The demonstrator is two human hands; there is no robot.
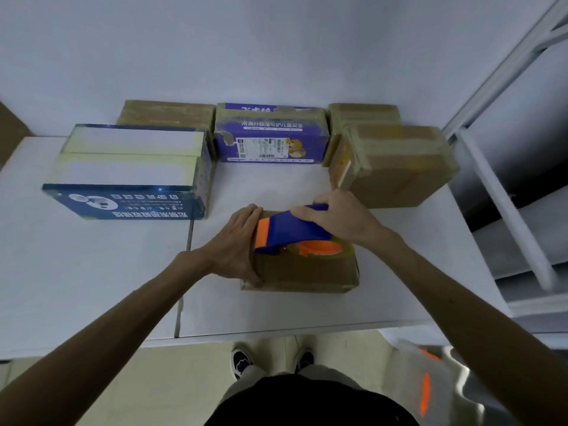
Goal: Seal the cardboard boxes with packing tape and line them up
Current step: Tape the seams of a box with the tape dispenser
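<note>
1. The white tabletop (92, 272) fills mid-frame, with boxes ranged along its far side.
2. The blue box (129, 176) sits upper left. The brown box (396, 170) sits upper right, skewed out of line. The purple box (270, 133) stands further back between them.
3. The near box (304, 269) lies at centre frame, apart from that row.
4. The dispenser (292, 232) rests on its top, orange-tipped end to the left.
5. The left hand (236, 244) clamps the near box's left end, fingers over the far edge and thumb at the near corner. The right hand (338, 216) is wrapped round the dispenser's handle.
6. That orange tip sits just beside the left fingers, so a careless stroke could nick them. If the left grip slackens, I'd expect the box to skid and the tape to run crooked.
</note>
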